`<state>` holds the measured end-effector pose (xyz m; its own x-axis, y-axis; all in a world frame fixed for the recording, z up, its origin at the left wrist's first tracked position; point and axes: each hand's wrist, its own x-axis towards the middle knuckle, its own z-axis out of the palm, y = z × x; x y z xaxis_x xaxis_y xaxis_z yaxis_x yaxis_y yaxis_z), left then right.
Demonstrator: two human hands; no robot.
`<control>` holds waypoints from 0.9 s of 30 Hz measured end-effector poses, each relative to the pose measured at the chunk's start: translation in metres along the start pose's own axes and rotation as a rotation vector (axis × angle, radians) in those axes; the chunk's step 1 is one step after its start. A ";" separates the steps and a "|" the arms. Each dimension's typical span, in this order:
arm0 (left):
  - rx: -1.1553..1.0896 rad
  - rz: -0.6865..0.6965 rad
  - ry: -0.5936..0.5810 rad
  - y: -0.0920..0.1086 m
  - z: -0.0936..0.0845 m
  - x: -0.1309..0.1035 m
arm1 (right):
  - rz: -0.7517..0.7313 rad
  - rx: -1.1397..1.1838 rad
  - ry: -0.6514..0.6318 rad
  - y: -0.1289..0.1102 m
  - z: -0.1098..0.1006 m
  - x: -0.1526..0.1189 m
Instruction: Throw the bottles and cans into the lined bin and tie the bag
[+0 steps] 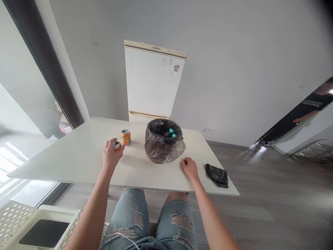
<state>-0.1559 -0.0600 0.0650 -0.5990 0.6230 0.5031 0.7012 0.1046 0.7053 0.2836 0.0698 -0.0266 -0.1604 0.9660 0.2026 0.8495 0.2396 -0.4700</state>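
My left hand is closed around an orange drink can at the left of the table; its top shows between thumb and fingers. Just behind it stands a second orange can, upright, with its top toward me. A bin lined with a dark plastic bag sits near the middle, the bag folded over its rim. Two teal bottle caps show inside it. My right hand rests curled on the table to the right of the bin, fingers closed, with nothing visible in them.
A folded black plastic bag lies near the right edge of the white table. Behind the table stands a white fridge. A cream plastic basket is at lower left. A person in dark clothes stands at far right.
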 end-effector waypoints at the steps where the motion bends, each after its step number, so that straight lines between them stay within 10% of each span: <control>1: -0.032 -0.005 0.067 0.015 -0.006 0.002 | 0.002 0.000 -0.001 0.000 0.000 0.000; 7: -0.382 0.285 0.312 0.148 -0.044 0.022 | 0.017 0.007 0.004 0.000 0.000 0.001; 13: -0.474 0.449 -0.023 0.226 -0.010 0.046 | 0.014 0.018 0.013 -0.002 -0.001 -0.001; 21: -0.466 0.332 -0.099 0.188 0.024 0.054 | 0.018 0.033 0.000 0.000 0.000 0.001; 27: -0.030 0.061 0.104 0.094 0.013 0.078 | 0.018 0.036 -0.001 -0.001 -0.002 0.000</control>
<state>-0.1316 0.0083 0.1637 -0.5933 0.5434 0.5939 0.7268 0.0444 0.6854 0.2836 0.0695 -0.0247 -0.1455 0.9704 0.1927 0.8337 0.2251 -0.5042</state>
